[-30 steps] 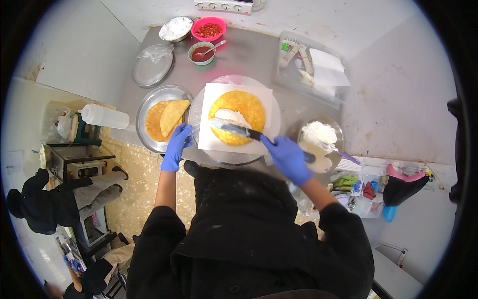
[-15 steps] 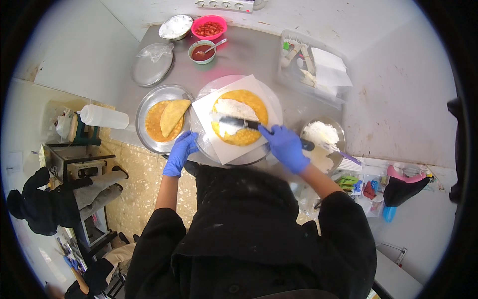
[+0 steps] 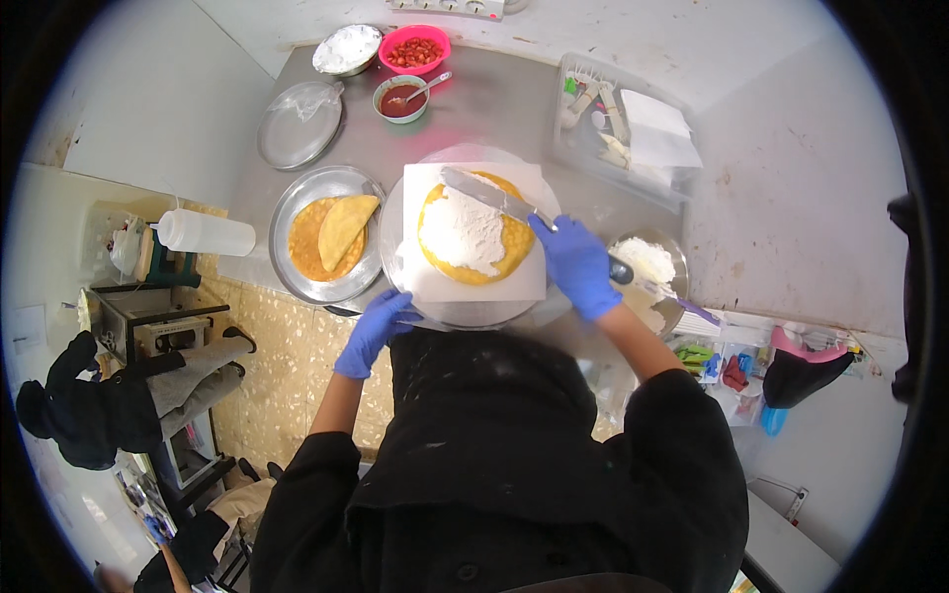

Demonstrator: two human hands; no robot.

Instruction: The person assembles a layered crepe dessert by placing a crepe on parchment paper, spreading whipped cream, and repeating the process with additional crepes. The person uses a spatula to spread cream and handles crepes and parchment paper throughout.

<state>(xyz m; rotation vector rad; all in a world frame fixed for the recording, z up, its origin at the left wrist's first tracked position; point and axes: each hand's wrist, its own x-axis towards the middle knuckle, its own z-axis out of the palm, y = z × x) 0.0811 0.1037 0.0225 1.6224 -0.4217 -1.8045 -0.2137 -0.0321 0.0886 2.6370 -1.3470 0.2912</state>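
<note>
Presently in use: palette knife (image 3: 504,201), one, laid slantwise over the far right part of one yellow round (image 3: 516,242); long axis running far-left to near-right, blade tip pointing far-left, black handle end near-right. Right hand (image 3: 578,265), blue-gloved, fingers closed around the handle. Left hand (image 3: 372,333), likewise gloved, fingers extended at the near-left rim of one turntable (image 3: 392,237); whether they pinch it, cannot tell. Cream (image 3: 463,229), one white patch, covering much of the round. Square white sheet (image 3: 420,285), one, beneath the round, edges nearly squared to the person. Metal tray (image 3: 279,242), one, left of the turntable, bearing two pieces: one flat disc (image 3: 304,239), one half-moon piece (image 3: 346,232) on top, its long axis leaning away and rightward. Bowls, four: white-filled bowl (image 3: 358,69), pink bowl (image 3: 415,71), sauce bowl (image 3: 400,120) with one spoon (image 3: 431,84), cream bowl (image 3: 682,267) at right. Clear bin (image 3: 623,180), one, far right.
</note>
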